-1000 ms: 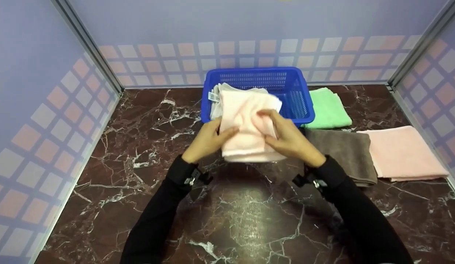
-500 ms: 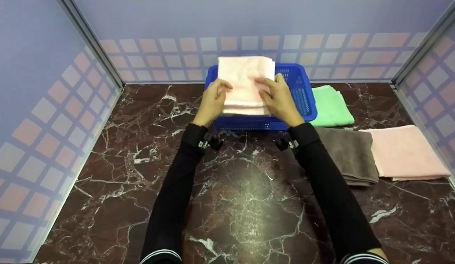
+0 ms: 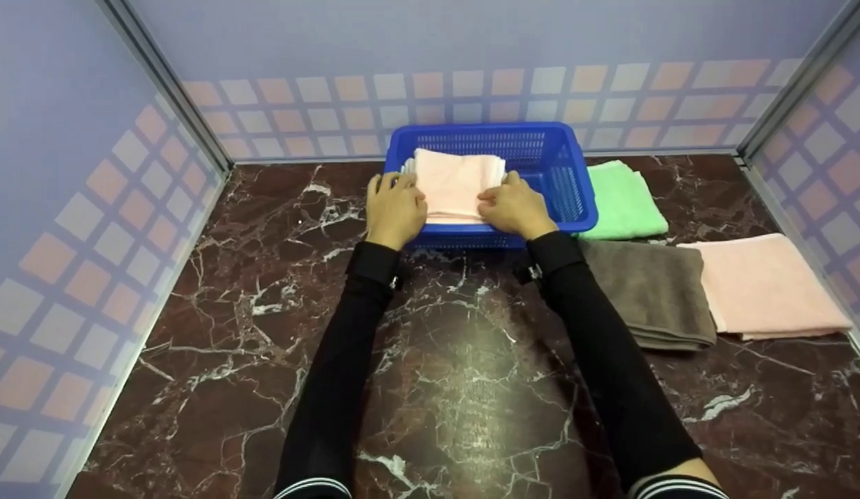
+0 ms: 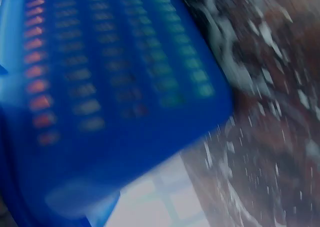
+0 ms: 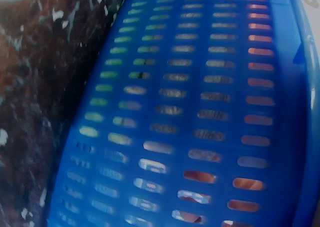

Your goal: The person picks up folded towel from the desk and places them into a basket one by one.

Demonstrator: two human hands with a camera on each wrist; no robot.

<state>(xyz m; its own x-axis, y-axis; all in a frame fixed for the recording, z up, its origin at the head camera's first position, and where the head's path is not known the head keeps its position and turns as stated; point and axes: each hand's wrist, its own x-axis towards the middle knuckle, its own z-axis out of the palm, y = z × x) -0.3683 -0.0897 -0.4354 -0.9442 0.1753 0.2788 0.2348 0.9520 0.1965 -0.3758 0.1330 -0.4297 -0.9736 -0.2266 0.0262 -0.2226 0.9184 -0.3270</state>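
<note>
A folded light pink towel (image 3: 457, 187) lies inside the blue plastic basket (image 3: 485, 238), toward its left half. At the towel's left edge is my left hand (image 3: 393, 209), its thumb against the cloth and its fingers over the basket's left side. My right hand (image 3: 516, 204) pinches the right edge with bent fingers. White cloth shows at the pink towel's left and right edges. Both wrist views face the slotted outer wall of the basket, seen as a blue wall (image 4: 125, 137) in the left one and a blue wall (image 5: 190, 107) in the right; neither shows the fingers.
Right of the basket, a green folded towel (image 3: 622, 201) lies on the dark marbled tabletop (image 3: 263, 360). Nearer me are a brown folded towel (image 3: 648, 294) and another pink folded towel (image 3: 773, 287). Tiled-pattern panels (image 3: 319, 114) enclose the back and sides.
Both hands have carried the pink towel forward over the basket and then lowered it inside. The towels at the right have stayed where they were.
</note>
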